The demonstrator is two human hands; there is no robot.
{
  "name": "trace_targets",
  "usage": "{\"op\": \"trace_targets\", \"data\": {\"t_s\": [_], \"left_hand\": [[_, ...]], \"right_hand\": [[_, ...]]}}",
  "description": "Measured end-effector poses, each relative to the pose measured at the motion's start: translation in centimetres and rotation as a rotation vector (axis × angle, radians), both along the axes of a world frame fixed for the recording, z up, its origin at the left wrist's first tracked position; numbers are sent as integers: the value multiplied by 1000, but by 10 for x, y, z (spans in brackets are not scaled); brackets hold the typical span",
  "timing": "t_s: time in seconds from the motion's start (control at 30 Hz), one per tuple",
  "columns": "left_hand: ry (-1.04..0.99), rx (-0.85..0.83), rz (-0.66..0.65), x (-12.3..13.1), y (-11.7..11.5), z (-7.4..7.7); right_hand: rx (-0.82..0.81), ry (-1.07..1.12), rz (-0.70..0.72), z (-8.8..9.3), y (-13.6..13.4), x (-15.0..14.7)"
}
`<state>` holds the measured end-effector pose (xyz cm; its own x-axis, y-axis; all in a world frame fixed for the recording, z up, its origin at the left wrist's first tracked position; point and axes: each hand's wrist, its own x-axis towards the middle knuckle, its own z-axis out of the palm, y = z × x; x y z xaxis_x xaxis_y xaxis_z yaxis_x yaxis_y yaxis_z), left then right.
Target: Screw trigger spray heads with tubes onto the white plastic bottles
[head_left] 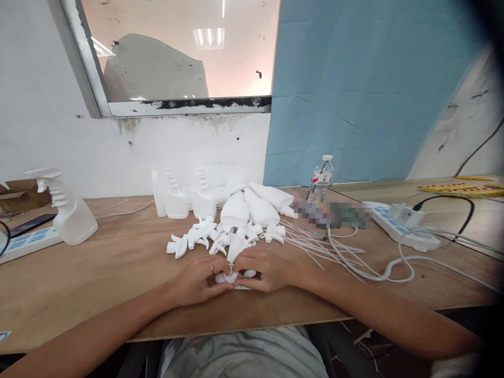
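A white trigger spray head [230, 276] is pinched between the fingers of my left hand [202, 279] and my right hand [263, 269], close to the table's front edge. Both hands are closed, with thumbs and fingertips meeting around its collar; part of it is hidden by the fingers. Just beyond my hands lies a pile of loose white spray heads [202, 229]. Behind that pile, several white spray bottles [234, 210] lie on their sides, and others [202, 197] stand upright against the wall. Thin white dip tubes [315, 244] are spread to the right of the pile.
At the left stands a spray bottle [74, 220] with its head fitted, beside a power strip [31, 242] and a phone [33, 224]. To the right are a water bottle [321, 181], another power strip [405, 231] and looping white cables [388, 274] across the wooden table [129, 262].
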<state>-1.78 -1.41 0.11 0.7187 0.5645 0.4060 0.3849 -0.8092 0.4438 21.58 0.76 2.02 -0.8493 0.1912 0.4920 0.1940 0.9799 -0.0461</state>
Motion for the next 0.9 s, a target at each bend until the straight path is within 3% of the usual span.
{"op": "trace_targets", "data": {"t_s": [0.3,0.9], "left_hand": [[38,86,-13,-3,1,-2],[-44,56,-29,-1,0,3]], "right_hand": [[-22,8,33,-4,3,1],[-37,10,71,0,-3,-5]]}}
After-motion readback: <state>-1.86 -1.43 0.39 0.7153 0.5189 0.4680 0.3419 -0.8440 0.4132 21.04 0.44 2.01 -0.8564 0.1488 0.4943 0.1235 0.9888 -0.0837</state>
